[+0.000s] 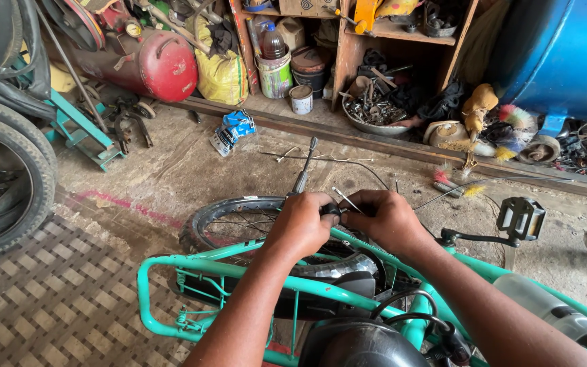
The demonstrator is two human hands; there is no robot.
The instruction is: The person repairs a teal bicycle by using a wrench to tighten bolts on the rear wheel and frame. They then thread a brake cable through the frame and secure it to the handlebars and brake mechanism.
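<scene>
Looked down on an overturned turquoise bicycle frame [239,268], rear carrier rack [171,299] at lower left, black saddle [361,343] at bottom centre. Left hand [300,228] and right hand [388,217] met above the rear wheel [225,221], fingers of both curled tight around a small dark part [333,209] pinched between them. Both closed firmly on it; could not tell what sort of fitting it was, since knuckles hid most of it, possibly a nut or cable end. A thin metal pin or cable tip [346,200] stuck out just above the right thumb. A screwdriver-like tool [304,170] lay or stood just beyond the left hand, shaft angled away up the floor. A slack cable [361,163] trailed across the concrete floor [171,170] past it. Pedal [521,219] on its crank sat well to the right of the hands. Woven mat [49,299] at lower left, black tyres [8,177] leaning at far left. Behind: red gas cylinder [151,64], yellow sack [222,71], white bucket [276,75], small tin [301,99], wooden shelves [402,34], bowl of metal parts [375,115], blue drum [558,54] at top right, crumpled blue-and-white packet [232,130] on the floor.
</scene>
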